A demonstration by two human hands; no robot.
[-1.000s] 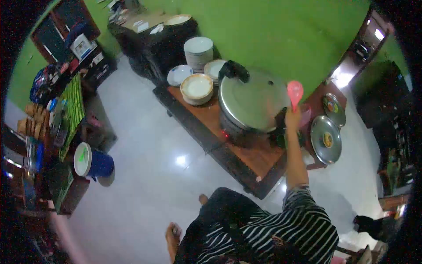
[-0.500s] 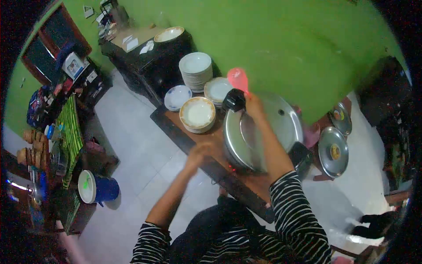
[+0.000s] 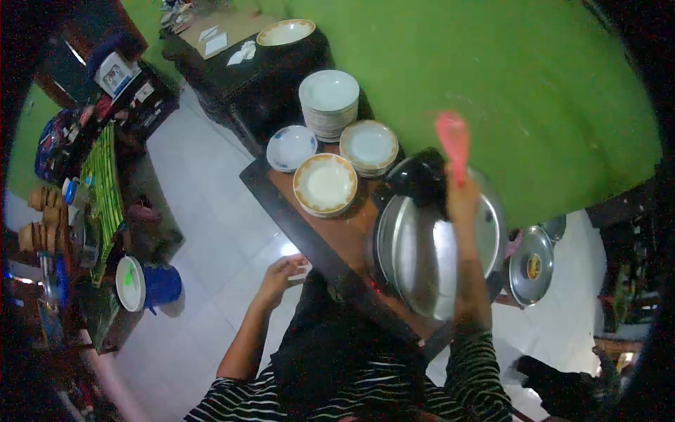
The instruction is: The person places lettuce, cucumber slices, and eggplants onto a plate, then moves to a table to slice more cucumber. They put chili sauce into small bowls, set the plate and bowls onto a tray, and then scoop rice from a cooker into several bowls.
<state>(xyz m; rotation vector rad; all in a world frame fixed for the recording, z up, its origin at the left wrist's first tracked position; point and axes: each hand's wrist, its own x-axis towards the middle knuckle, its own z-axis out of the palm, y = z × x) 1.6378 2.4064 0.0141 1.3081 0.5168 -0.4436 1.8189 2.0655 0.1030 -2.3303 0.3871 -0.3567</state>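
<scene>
My right hand (image 3: 462,200) grips a pink rice paddle (image 3: 452,137), its blade pointing up. Right beside that hand is the black handle (image 3: 420,177) of a large round silver cooker; blur hides whether the fingers also touch it. The cooker's shiny lid (image 3: 422,260) lies under my right forearm, and a dark gap shows by its left rim. My left hand (image 3: 285,274) is off the table's front edge, fingers partly spread, with nothing in it. Nearest the cooker are a bowl stack with orange-patterned rims (image 3: 325,184) and a second patterned stack (image 3: 369,146).
A tall stack of white plates (image 3: 328,98) and a blue-flowered bowl (image 3: 291,148) stand on the brown table (image 3: 337,232). Behind is a black-covered table with a plate (image 3: 285,32). A blue bucket (image 3: 160,284) is at left, round metal trays (image 3: 532,271) at right.
My right hand and the pink paddle have moved right in view, and the black handle looks larger and shifted right. My left hand has pulled back from the table, down and left.
</scene>
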